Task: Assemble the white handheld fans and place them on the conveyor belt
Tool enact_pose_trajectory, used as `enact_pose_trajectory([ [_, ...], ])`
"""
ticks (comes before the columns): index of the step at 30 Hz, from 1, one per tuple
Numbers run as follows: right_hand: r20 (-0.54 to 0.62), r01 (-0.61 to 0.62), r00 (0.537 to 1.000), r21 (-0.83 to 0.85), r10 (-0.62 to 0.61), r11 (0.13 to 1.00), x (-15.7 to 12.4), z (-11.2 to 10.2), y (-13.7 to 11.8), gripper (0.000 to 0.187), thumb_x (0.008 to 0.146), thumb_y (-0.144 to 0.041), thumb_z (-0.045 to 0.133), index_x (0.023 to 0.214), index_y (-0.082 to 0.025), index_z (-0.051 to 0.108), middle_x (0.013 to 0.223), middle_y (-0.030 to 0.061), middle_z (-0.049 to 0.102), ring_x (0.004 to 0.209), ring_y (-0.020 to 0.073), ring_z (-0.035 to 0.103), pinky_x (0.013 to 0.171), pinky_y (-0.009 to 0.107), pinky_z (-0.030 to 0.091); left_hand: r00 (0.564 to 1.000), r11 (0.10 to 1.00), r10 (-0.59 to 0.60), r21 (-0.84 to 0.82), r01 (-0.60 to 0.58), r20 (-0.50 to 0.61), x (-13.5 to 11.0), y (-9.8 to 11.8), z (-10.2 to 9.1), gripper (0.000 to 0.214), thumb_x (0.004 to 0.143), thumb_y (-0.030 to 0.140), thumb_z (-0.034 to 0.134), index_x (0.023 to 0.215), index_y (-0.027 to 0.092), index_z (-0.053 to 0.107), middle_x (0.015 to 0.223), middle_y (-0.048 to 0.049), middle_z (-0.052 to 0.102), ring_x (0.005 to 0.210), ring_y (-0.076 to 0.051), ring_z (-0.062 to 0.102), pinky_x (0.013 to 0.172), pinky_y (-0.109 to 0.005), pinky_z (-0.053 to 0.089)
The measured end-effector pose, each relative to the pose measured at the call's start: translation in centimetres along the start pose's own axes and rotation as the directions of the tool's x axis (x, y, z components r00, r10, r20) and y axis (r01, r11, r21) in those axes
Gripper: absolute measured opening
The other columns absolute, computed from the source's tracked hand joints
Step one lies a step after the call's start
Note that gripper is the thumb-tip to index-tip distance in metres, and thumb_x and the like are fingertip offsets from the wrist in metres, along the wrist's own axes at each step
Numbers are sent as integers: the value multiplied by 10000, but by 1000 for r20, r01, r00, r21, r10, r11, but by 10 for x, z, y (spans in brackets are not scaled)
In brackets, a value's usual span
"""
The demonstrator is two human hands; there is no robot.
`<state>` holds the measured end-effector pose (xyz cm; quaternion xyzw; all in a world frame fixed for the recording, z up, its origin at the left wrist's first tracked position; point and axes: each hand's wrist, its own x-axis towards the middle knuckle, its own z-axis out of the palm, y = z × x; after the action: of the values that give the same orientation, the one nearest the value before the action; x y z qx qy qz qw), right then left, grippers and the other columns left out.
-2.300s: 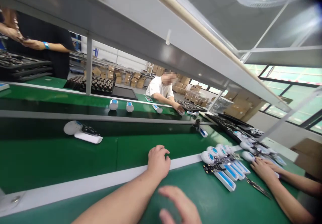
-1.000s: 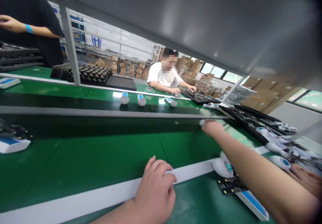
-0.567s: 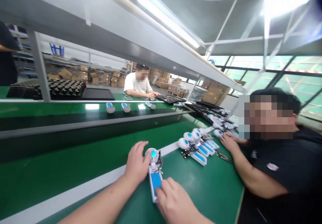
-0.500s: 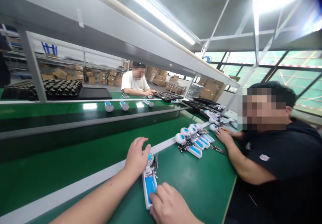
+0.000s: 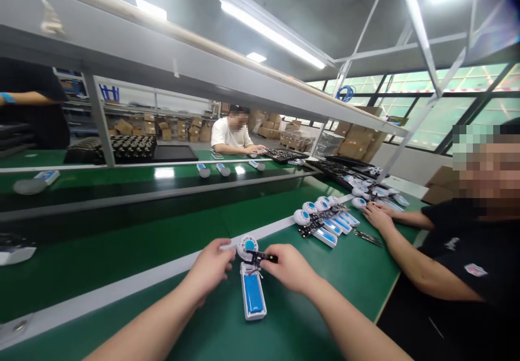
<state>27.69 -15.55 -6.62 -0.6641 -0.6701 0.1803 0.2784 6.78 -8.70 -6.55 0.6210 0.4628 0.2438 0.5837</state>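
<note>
A white handheld fan housing (image 5: pixel 245 299) lies on the green bench, its round head pointing away from me. A blue battery (image 5: pixel 254 291) fills the handle, and thin wires show at the neck. My right hand (image 5: pixel 290 268) pinches a narrow black circuit board (image 5: pixel 260 257) between thumb and fingers, over the neck just below the round fan head (image 5: pixel 247 247). To the left of that head is my left hand (image 5: pixel 211 266), fingers loosely bent and apart, with nothing visible in them. Some of its fingertips are hidden behind the hand.
Several similar fan units (image 5: pixel 325 236) with circuit boards lie in a row to the right. A co-worker's hands (image 5: pixel 377 215) are at more units beyond them. A conveyor (image 5: pixel 122 247) with a white edge strip runs along the left, carrying units. A shelf beam (image 5: pixel 244 87) crosses overhead.
My right hand has moved from the battery end up to the neck and now holds the circuit board. My left hand has come off the fan head to its left. The view has shifted.
</note>
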Motion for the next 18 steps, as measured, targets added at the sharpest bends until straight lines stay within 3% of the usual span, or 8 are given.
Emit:
enact_pose_trajectory([
  [3, 82, -48, 996, 118, 39, 992, -17, 10, -25, 184, 868, -256, 570, 870, -149, 720, 736, 33, 714, 644, 166, 638, 576, 231, 467, 980, 976, -113, -166, 140, 163, -27, -7, 13, 560, 870, 594, 476, 1170, 132, 577, 924, -127, 696, 688, -203, 685, 592, -319, 542],
  [6, 235, -61, 972, 322, -17, 945, -41, 22, -48, 192, 846, -242, 598, 965, -190, 739, 867, 10, 754, 768, 169, 688, 664, 218, 504, 959, 945, -135, -260, 200, 248, -33, -13, 24, 484, 804, 561, 590, 1065, 153, 609, 863, -85, 694, 656, -161, 671, 580, -261, 523],
  [7, 220, -99, 975, 354, 20, 930, -47, 25, -50, 194, 823, -250, 623, 962, -197, 747, 871, 8, 757, 784, 178, 691, 678, 225, 510, 959, 940, -145, -269, 211, 245, -31, -15, 24, 427, 783, 482, 634, 1052, 152, 608, 811, -67, 688, 640, -153, 661, 567, -245, 511],
  [9, 84, -200, 980, 338, 182, 920, -54, 28, -44, 205, 818, -281, 616, 932, -183, 755, 848, 32, 757, 777, 201, 691, 683, 256, 517, 965, 941, -174, -255, 222, 197, -23, -18, 22, 372, 738, 299, 650, 1074, 147, 602, 650, -10, 634, 531, -135, 600, 491, -216, 459],
  [12, -121, -332, 922, 237, 366, 913, -52, 30, -18, 254, 845, -327, 561, 899, -163, 747, 825, 70, 751, 762, 227, 690, 678, 298, 512, 978, 961, -178, -194, 196, 106, -13, -22, 18, 435, 707, 173, 579, 1141, 150, 606, 464, 82, 464, 374, -114, 431, 389, -195, 326],
  [14, -134, -362, 909, 212, 394, 908, -47, 33, -2, 244, 830, -341, 578, 874, -172, 749, 801, 65, 749, 746, 232, 691, 660, 301, 506, 987, 976, -139, -158, 150, 81, -13, -23, 17, 431, 710, 169, 566, 1136, 162, 635, 447, 88, 440, 369, -116, 414, 391, -197, 303],
  [18, -137, -371, 906, 202, 401, 906, -38, 44, 6, 219, 822, -338, 591, 838, -196, 757, 781, 44, 750, 717, 220, 693, 628, 285, 493, 998, 993, -48, -107, 53, 41, -15, -21, 19, 384, 724, 216, 586, 1093, 171, 685, 533, 43, 549, 448, -148, 506, 422, -210, 344],
])
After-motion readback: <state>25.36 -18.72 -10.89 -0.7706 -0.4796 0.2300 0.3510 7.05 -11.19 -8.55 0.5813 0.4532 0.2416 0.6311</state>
